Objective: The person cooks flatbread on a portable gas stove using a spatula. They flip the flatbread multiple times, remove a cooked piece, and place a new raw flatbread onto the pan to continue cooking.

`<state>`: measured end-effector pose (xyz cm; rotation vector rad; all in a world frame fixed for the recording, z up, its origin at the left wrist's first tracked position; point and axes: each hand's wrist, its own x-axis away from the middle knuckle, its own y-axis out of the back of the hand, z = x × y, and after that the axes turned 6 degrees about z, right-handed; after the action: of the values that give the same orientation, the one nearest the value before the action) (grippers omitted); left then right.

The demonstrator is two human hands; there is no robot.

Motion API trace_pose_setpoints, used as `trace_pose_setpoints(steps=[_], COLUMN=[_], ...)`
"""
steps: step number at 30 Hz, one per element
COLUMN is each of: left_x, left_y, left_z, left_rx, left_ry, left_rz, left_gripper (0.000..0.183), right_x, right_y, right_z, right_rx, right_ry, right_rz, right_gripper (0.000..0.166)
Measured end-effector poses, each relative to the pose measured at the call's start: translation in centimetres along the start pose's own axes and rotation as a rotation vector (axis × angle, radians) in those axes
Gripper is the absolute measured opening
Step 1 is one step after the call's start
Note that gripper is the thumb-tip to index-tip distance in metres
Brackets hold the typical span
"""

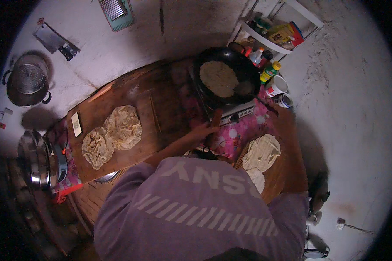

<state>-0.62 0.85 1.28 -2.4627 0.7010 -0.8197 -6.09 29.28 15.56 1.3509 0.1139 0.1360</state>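
Observation:
A black wok [227,100] stands on a portable stove [245,111], with a round flatbread [217,76] lying inside. My left hand [205,130] is closed around the wok's handle [217,118]. In my right hand [277,112] is the dark handle of a spatula [244,88]; its blade is in the wok, at the flatbread's right edge. Two browned, crinkled flatbreads [123,127] [98,148] lie touching on a large wooden board [135,98] at left. Pale flatbreads or dough rounds [262,152] lie on a smaller wooden board [276,176] beneath my right forearm.
Bottles [270,72] and a white tub [277,85] stand close to the wok's right, below a corner shelf [264,40]. A phone-like white object [76,124] lies on the large board. Stacked metal pots [36,160] stand far left. A cleaver [49,37] hangs on the wall.

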Motion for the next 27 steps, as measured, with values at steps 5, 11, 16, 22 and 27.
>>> trace_pose_setpoints(steps=[5, 11, 16, 22, 27], left_x=[-0.8, -1.5, -0.9, -0.8, -1.4], left_y=[-0.5, 0.7, 0.3, 0.2, 1.1], left_z=[0.0, 1.1, 0.3, 0.6, 1.2], left_rx=[0.038, 0.058, -0.019, -0.04, -0.105], left_ry=[0.058, 0.045, 0.055, -0.02, -0.006], left_rz=[-0.04, 0.046, 0.011, -0.004, 0.02], left_gripper=[0.038, 0.039, 0.036, 0.03, 0.028], right_x=[-1.8, -3.3, -5.0, -5.3, -5.8], right_y=[3.1, 4.9, 4.2, 4.2, 4.4], right_z=[2.1, 3.2, 1.9, 1.7, 1.6], right_rx=[0.125, 0.232, 0.362, 0.26, 0.265], right_ry=[-0.023, 0.099, 0.011, 0.094, 0.081], right_rz=[0.1, 0.138, 0.208, 0.145, 0.213], right_gripper=[0.032, 0.027, 0.029, 0.023, 0.024])
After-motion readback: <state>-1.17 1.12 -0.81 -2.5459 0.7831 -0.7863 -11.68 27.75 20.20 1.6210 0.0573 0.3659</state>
